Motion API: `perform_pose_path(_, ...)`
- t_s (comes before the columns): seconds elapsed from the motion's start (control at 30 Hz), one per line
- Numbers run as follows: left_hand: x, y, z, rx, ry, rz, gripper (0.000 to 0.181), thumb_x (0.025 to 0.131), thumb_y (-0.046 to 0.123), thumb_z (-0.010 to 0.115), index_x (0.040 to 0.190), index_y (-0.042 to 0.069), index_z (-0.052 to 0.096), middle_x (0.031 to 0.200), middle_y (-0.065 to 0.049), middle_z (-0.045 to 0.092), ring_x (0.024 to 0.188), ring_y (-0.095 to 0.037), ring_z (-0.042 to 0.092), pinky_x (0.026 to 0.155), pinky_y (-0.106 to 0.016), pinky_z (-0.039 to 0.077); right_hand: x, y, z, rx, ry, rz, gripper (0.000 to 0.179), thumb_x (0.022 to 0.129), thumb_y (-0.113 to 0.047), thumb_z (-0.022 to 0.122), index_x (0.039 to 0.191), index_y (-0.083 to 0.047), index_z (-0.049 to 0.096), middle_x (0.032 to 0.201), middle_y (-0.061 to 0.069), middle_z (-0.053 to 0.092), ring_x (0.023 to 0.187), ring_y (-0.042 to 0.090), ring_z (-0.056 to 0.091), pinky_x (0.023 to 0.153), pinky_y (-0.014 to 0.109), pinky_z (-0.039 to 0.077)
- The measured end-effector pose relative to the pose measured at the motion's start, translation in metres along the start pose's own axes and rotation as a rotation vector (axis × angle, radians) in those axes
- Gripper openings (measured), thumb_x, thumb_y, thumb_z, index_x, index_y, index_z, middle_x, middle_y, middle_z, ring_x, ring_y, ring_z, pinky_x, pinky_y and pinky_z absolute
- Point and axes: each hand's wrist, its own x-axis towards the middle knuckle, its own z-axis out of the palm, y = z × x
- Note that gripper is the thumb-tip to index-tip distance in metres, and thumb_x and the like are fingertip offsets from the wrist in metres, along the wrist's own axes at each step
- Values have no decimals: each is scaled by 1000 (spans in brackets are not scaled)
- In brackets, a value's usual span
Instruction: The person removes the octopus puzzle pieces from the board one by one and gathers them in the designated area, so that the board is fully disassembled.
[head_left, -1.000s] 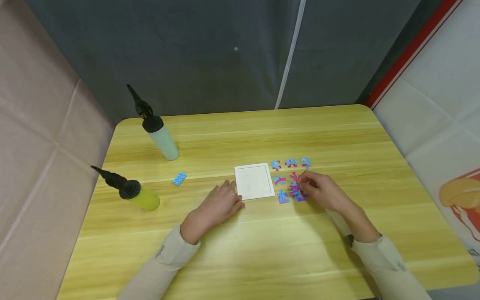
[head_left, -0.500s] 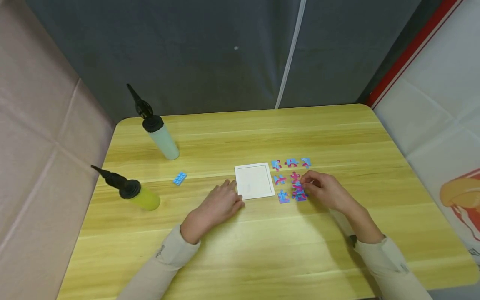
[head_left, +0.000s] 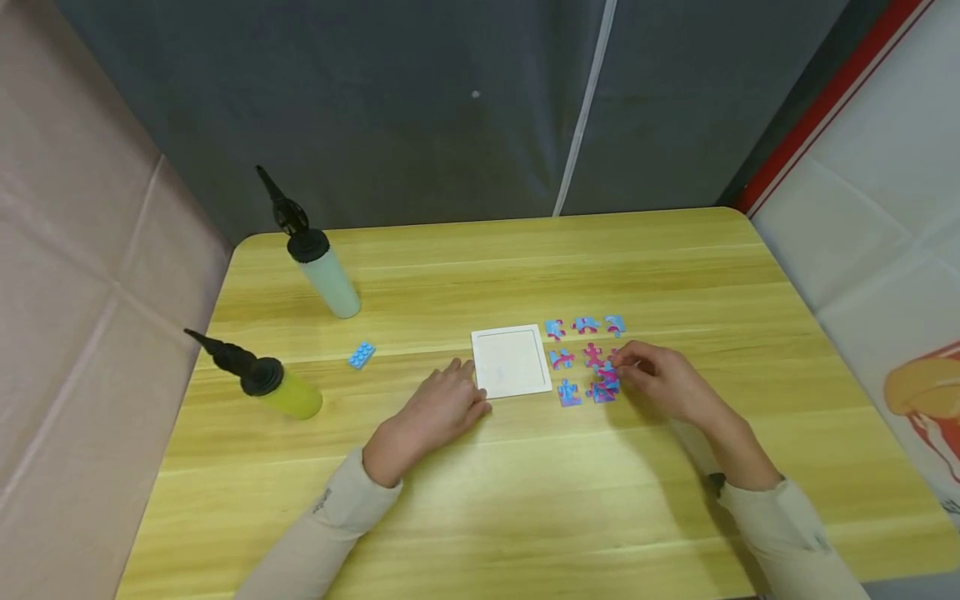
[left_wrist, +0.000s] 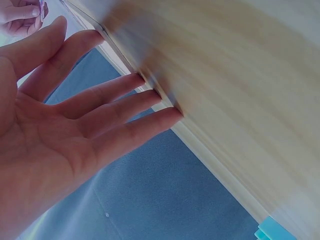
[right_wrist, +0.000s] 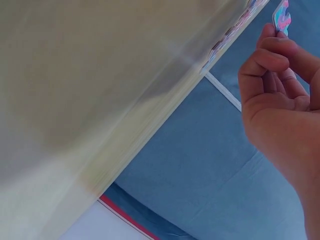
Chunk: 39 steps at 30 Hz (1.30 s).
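Observation:
In the head view my right hand (head_left: 663,383) pinches a pink-and-blue jigsaw puzzle piece (right_wrist: 282,19) between thumb and fingertips. It is held above the table, over the right part of the loose puzzle pieces (head_left: 592,354), and partly covers them. These pieces lie in rough rows, pink and blue. Left of them is a square white puzzle tray (head_left: 512,362) with a raised rim and a bare inside. My left hand (head_left: 442,408) rests at the tray's left edge with its fingers extended. In the left wrist view its fingertips (left_wrist: 172,114) touch down along the tray and tabletop.
A blue toy brick (head_left: 362,356) lies left of the tray. Farther left, a pale green bottle-shaped hand pump (head_left: 330,283) and a yellow one (head_left: 296,396), both with black nozzles, lie on the wooden table (head_left: 480,517). A dark curtain (head_left: 360,108) hangs behind the far edge.
My right hand has shifted slightly to the right, carrying the pinched puzzle piece with it. The left hand, the tray and the loose pieces stay where they were.

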Motion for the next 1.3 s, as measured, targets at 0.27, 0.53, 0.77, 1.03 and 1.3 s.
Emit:
perform_pose_path(0.27,0,0,0,-4,-9,-13,27,102,26,67,104,3,81,146,-35,53,137,-57,49,108,-70,44,-2,5,-4,-10,-8,12,11,100,0,62,105,-5,70,96,8,74,76,11,58,67,21,50)
perform_pose_path(0.53,0,0,0,-3,-2,-5,25,101,25,68,102,3,81,144,-36,54,136,-57,50,106,-70,45,-7,6,-8,-9,-2,17,12,101,-3,62,107,-5,71,99,8,75,80,10,61,69,21,51)
perform_pose_path(0.77,0,1,-1,-1,-4,-5,25,101,25,68,103,4,81,145,-35,54,137,-57,49,107,-69,44,-10,9,-11,-20,5,36,12,101,-2,61,108,-5,71,99,9,74,79,7,61,69,21,52)
perform_pose_path(1.03,-1,0,0,-24,3,-11,27,101,26,68,105,2,81,146,-34,54,138,-57,48,107,-69,44,-13,11,-15,-12,-18,71,11,102,-4,61,108,-4,70,100,10,73,82,9,61,71,21,51)
perform_pose_path(1.3,-1,0,0,-18,2,-12,27,101,26,68,104,3,81,146,-33,54,138,-57,49,107,-70,44,-14,15,-17,-6,-24,86,12,103,-7,60,108,-4,71,98,8,74,80,9,61,70,21,50)
